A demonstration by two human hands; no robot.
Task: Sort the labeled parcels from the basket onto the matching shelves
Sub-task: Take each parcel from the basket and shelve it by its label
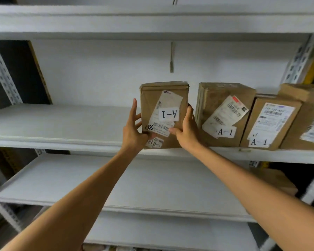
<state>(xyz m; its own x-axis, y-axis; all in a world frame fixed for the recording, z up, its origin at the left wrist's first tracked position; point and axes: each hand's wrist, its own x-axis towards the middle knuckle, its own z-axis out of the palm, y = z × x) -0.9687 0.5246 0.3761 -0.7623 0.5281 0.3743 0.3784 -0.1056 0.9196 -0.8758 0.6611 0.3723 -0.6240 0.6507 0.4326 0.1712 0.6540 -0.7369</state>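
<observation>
Open board along the shelf point(62, 122) from its left edge up to the held parcel point(163, 98), gripped at the front edge between left hand point(132, 131) and right hand point(187, 131). Blocked beyond: row of standing parcels point(272, 124) packed out to the right edge, the nearest parcel point(223, 107) just beside the right hand, only a slit between. Free height above them under the upper shelf point(152, 22). Lower shelf point(143, 182) open at left and middle; brown parcel point(277, 178) at its right end.
</observation>
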